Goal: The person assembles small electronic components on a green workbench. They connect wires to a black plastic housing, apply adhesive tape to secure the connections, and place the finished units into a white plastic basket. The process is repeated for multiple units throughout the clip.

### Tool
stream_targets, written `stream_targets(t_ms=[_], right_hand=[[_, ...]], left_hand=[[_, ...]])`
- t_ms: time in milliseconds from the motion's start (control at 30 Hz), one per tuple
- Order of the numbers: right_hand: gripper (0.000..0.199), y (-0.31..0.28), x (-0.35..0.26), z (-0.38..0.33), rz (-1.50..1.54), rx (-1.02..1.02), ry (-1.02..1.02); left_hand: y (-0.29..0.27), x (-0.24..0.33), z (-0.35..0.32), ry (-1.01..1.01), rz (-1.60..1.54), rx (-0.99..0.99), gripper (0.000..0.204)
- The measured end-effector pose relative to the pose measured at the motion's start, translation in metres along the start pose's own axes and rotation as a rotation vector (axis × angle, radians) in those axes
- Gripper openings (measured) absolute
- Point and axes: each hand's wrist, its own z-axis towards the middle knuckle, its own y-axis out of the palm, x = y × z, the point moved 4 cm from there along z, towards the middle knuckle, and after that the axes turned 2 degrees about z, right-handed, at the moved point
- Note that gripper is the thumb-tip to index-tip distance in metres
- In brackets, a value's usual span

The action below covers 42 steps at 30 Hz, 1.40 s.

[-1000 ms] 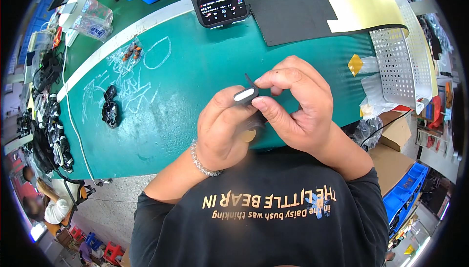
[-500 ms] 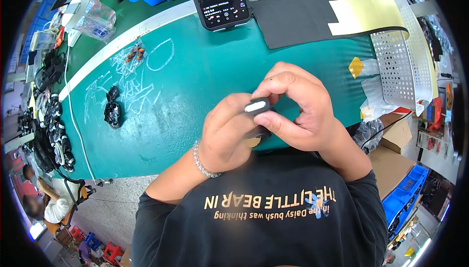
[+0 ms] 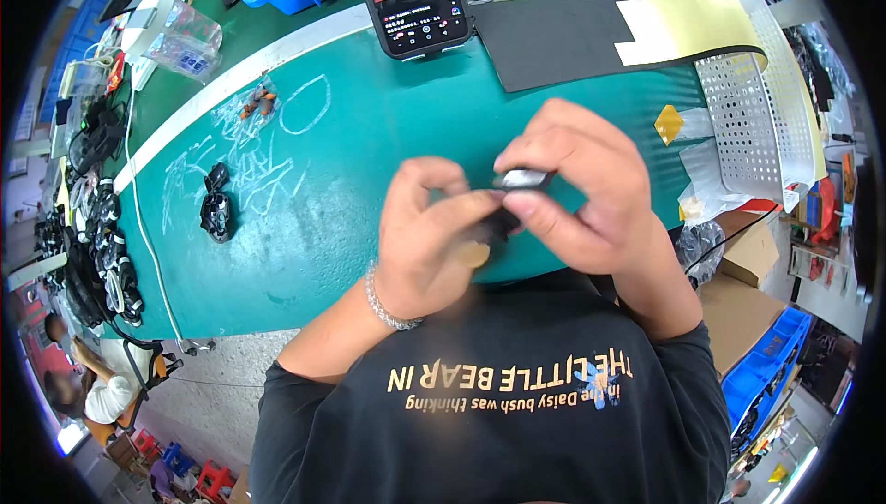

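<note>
Just in front of my body, both hands are raised over the green tabletop (image 3: pixel 351 162). Between the thumb and fingers of my right hand (image 3: pixel 595 195) is a small black piece with a whitish, shiny face (image 3: pixel 525 177). My left hand (image 3: pixel 420 241) is closed around a dark object (image 3: pixel 498 225), blurred and largely covered by the fingers. A round yellowish patch (image 3: pixel 474 255) shows at its lower side; what kind of thing it is I cannot make out. The two pieces are close together, and whether they touch is unclear.
A phone (image 3: pixel 420 29) with a lit screen stands at the back. Black foam sheet (image 3: pixel 554 47) and a perforated metal tray (image 3: pixel 752 126) are at right. A small black bundle (image 3: pixel 217 209), orange-brown parts in clear plastic (image 3: pixel 258 105) and a clear bottle (image 3: pixel 180 38) are at left.
My right hand has moved slightly right and up with the small black piece, turning it. My left hand's index finger has lifted and bent away from the piece.
</note>
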Motion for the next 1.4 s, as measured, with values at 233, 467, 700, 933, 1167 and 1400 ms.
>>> stream_targets(t_ms=[233, 467, 700, 933, 1167, 1400], right_hand=[[0.015, 0.0, 0.022, -0.018, 0.185, 0.211, 0.236], [0.017, 0.01, 0.03, -0.028, 0.114, 0.026, 0.445], [0.015, 0.022, 0.035, -0.025, -0.111, 0.101, 0.292], [0.007, 0.03, 0.037, -0.023, 0.316, 0.312, 0.338], [0.025, 0.039, 0.031, -0.014, 0.31, 0.469, 0.253], [0.014, 0.045, 0.03, -0.005, 0.164, 0.561, 0.01]], left_hand=[[0.0, -0.017, -0.009, -0.26, -0.113, 0.161, 0.018], [0.002, -0.027, -0.012, -0.639, -0.388, 0.25, 0.015], [0.008, -0.035, -0.015, -0.753, -0.504, 0.169, 0.017], [0.011, -0.031, -0.015, -0.757, -0.546, 0.14, 0.018], [0.011, -0.032, -0.02, -0.666, -0.486, 0.061, 0.023], [0.012, -0.027, -0.016, -0.549, -0.471, 0.124, 0.019]])
